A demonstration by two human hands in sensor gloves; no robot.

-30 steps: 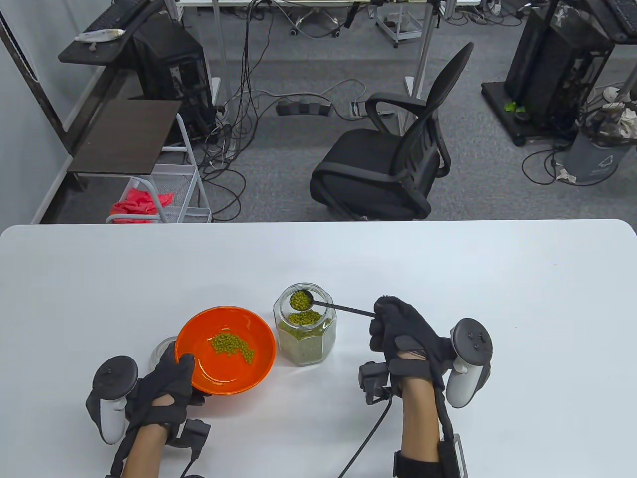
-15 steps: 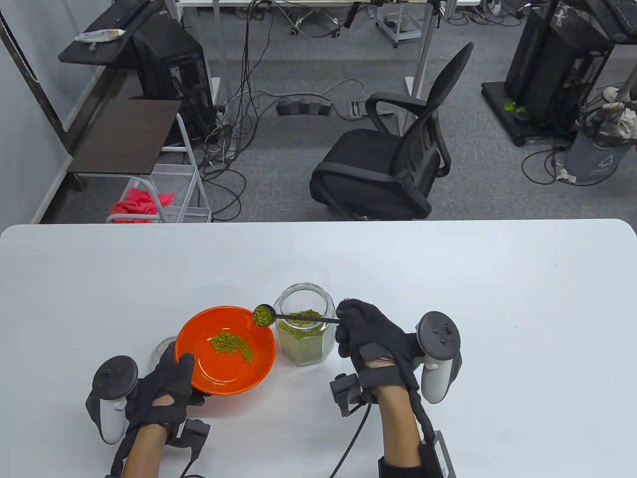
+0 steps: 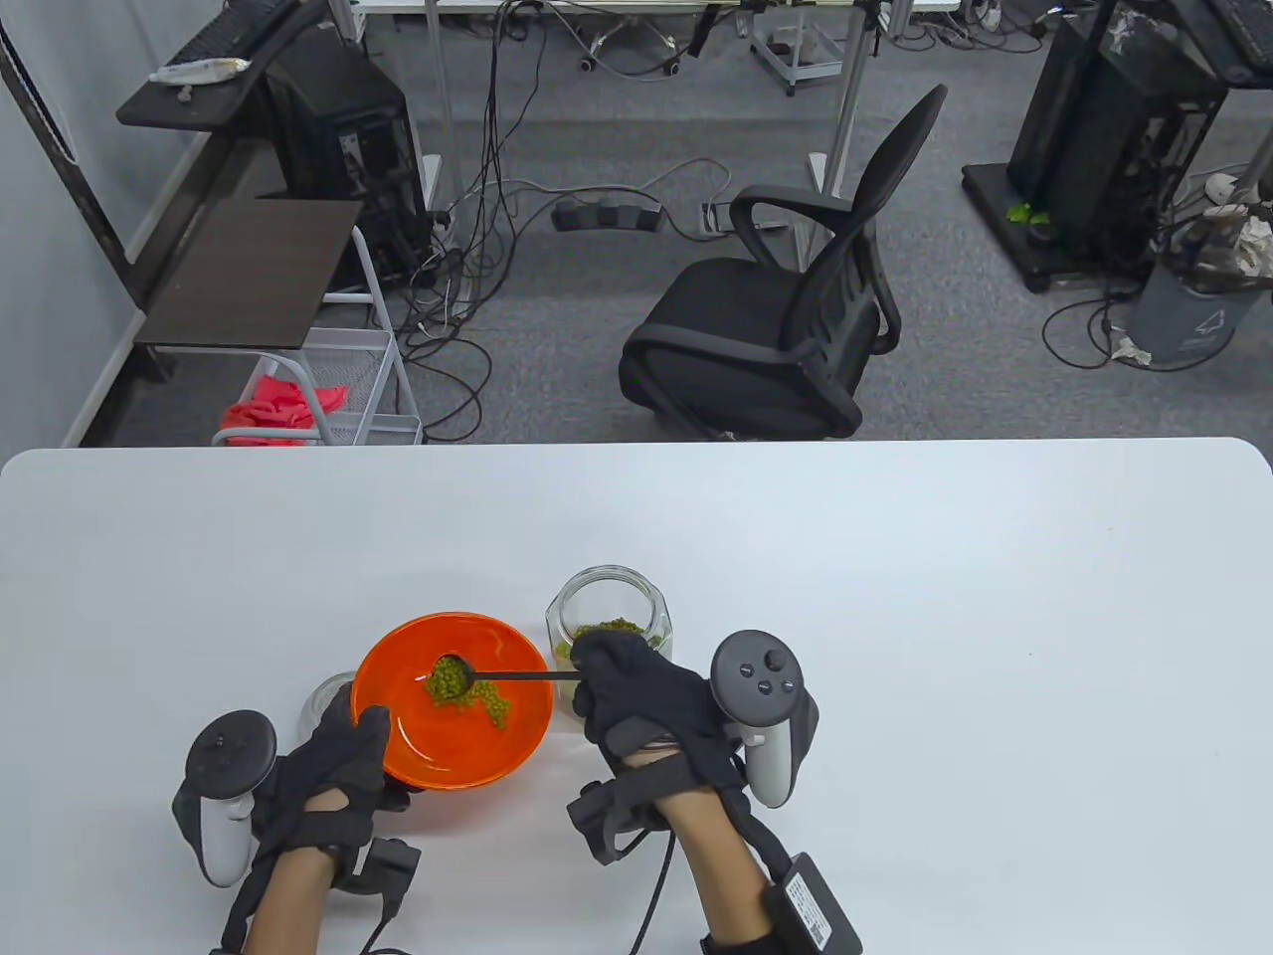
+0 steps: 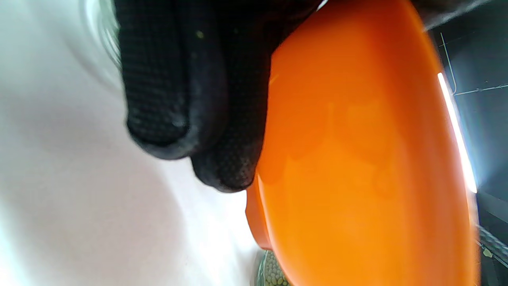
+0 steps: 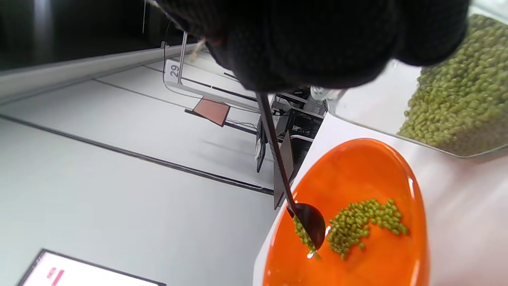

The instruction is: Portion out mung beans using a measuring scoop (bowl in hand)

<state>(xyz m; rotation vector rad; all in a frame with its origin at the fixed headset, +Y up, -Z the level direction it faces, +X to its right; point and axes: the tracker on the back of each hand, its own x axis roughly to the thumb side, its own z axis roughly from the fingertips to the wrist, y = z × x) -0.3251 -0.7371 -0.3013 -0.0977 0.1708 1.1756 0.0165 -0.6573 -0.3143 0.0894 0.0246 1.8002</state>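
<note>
Tipping over bowl [image 3: 517, 736], scoop [image 3: 453, 668] handle rightward in right hand's [image 3: 646, 696] clenched fingers [image 3: 597, 662].

Office room behind a white table [image 3: 895, 557]

Grey carpet floor [image 3: 597, 328] strewn with cables [image 3: 477, 199]; black office chair [image 3: 776, 318] at centre; dark shelf cart [image 3: 259, 274] left; grey bin [image 3: 1198, 313] right.

One orange bowl [image 3: 517, 716], one glass jar [image 3: 607, 607], one black scoop [image 3: 453, 668], one lid [image 3: 323, 696], two gloved hands.
</note>
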